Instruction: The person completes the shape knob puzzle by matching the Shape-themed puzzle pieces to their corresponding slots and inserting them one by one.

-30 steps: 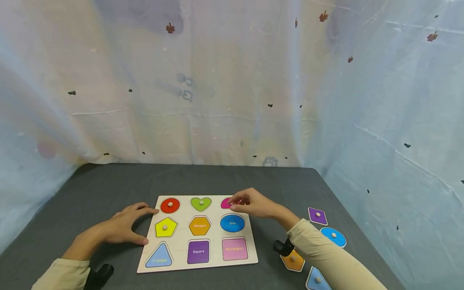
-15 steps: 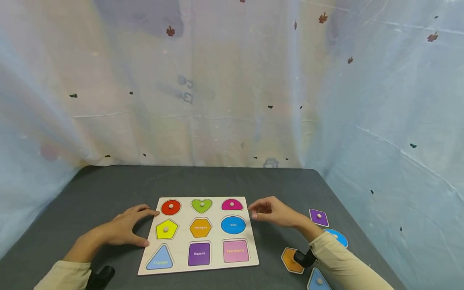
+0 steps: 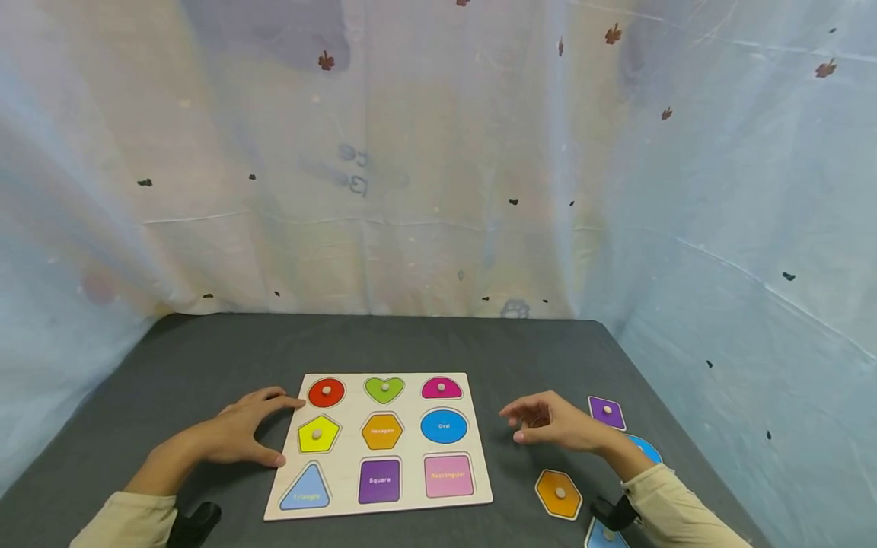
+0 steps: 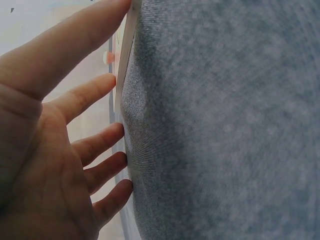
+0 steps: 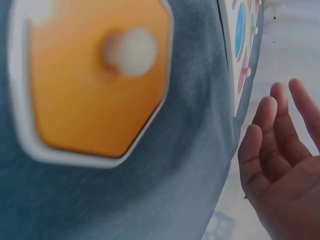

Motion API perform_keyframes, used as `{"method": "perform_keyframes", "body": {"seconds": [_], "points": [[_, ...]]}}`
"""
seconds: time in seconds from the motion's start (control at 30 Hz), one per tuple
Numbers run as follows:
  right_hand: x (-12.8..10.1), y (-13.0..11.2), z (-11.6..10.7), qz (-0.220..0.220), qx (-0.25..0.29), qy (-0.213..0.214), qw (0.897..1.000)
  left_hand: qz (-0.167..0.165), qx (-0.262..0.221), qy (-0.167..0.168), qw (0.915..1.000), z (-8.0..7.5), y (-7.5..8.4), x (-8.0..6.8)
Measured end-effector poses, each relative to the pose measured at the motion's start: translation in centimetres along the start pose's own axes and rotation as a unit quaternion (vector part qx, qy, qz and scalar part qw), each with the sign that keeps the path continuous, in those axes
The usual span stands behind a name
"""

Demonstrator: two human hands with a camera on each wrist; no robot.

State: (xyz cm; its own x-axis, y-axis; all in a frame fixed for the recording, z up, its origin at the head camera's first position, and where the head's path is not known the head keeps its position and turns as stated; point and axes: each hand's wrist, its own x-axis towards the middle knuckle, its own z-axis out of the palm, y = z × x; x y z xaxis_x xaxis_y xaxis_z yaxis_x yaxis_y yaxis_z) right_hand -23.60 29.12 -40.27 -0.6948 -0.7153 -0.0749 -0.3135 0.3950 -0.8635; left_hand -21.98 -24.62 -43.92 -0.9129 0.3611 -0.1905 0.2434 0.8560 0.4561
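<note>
A wooden shape puzzle board point(image 3: 342, 449) lies on the dark table. My left hand point(image 3: 240, 430) touches its left edge with thumb and index finger spread; the left wrist view shows the thumb point(image 4: 75, 45) at the board's edge. Knobbed pieces sit in the board: a red circle point(image 3: 322, 397), a green heart point(image 3: 375, 395), a magenta semicircle point(image 3: 430, 393) and a yellow pentagon point(image 3: 308, 443). My right hand point(image 3: 558, 422) hovers right of the board, fingers relaxed and holding nothing. Close by lies an orange hexagon piece point(image 3: 550, 502), large in the right wrist view.
Right of the board lie a purple square piece point(image 3: 603, 418), a blue oval piece point(image 3: 651, 449) and a light blue triangle piece point(image 3: 597, 539), the last two partly hidden by the right arm. A pale curtain point(image 3: 411, 152) hangs behind the table point(image 3: 384, 342).
My right hand has let go of the magenta semicircle, now in its slot, and has moved right and toward me off the board. The left hand stays at the board's edge.
</note>
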Motion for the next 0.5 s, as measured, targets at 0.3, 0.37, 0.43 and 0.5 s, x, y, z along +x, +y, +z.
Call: {"method": "perform_keyframes", "body": {"seconds": [0.3, 0.37, 0.43, 0.5], "points": [[-2.2, 0.9, -0.5, 0.013, 0.044, -0.038, 0.998, -0.005, -0.003, 0.001, 1.0, 0.2, -0.1, 0.1], [-2.7, 1.2, -0.7, 0.015, 0.048, -0.047, 0.998, -0.004, -0.002, 0.001, 1.0, 0.2, -0.1, 0.1], [-3.2, 1.5, -0.8, 0.013, 0.049, -0.055, 0.997, -0.005, -0.003, 0.0, 1.0, 0.2, -0.1, 0.0], [-3.6, 1.8, -0.9, 0.008, 0.05, -0.061, 0.997, -0.005, -0.003, -0.001, 1.0, 0.1, 0.0, 0.0]]}}
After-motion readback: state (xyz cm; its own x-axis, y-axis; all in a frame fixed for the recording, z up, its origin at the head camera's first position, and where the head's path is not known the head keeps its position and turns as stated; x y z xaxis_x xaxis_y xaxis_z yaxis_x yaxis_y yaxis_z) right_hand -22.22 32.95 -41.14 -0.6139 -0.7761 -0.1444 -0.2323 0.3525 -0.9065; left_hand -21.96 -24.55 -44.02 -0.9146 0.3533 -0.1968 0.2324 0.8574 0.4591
